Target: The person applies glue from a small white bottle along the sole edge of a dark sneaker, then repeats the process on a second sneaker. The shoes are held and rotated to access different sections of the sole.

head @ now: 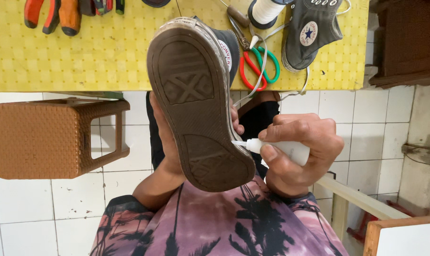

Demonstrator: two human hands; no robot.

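Note:
A grey canvas sneaker (196,104) is held sole-up in front of me, its worn brown sole facing the camera. My left hand (165,142) grips it from behind, fingers showing along the right edge. My right hand (298,154) is shut on a small white glue bottle (286,149). The bottle's nozzle touches the sole's edge near the heel. A matching grey high-top sneaker (310,31) stands on the yellow table (82,57) at the upper right.
Two scissors, red-handled (247,76) and green-handled (267,64), lie on the table beside a white thread spool (265,12). Orange-handled pliers (53,14) sit at the top left. A brown wicker stool (49,140) stands on the white tiled floor at left. Wooden furniture is at right.

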